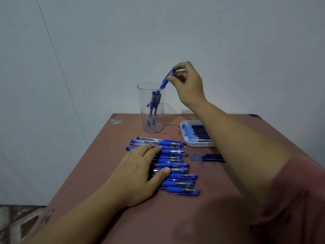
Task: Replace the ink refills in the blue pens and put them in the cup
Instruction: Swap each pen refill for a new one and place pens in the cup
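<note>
The left hand (140,171) lies flat, fingers extended and gripping nothing, across the row of blue pens (175,166) on the table (123,131); a sideways push from it could roll those pens out of line or towards the edge. Further right, the clear cup (151,106) stands upright near the table's far edge with a few pens already leaning inside; it is tall and narrow, so a knock at the rim could tip it. Above its mouth the right hand (186,83) pinches the held pen (166,80) by its clipped top end between thumb and fingertips; the pen hangs tilted, its lower end at the rim, and could catch there and fall outside. Right again, the white tray (186,138) holds refills; loose refills (207,157) lie beside it under the forearm, which could sweep them. The pens have clear barrels, blue grips and blue caps.
</note>
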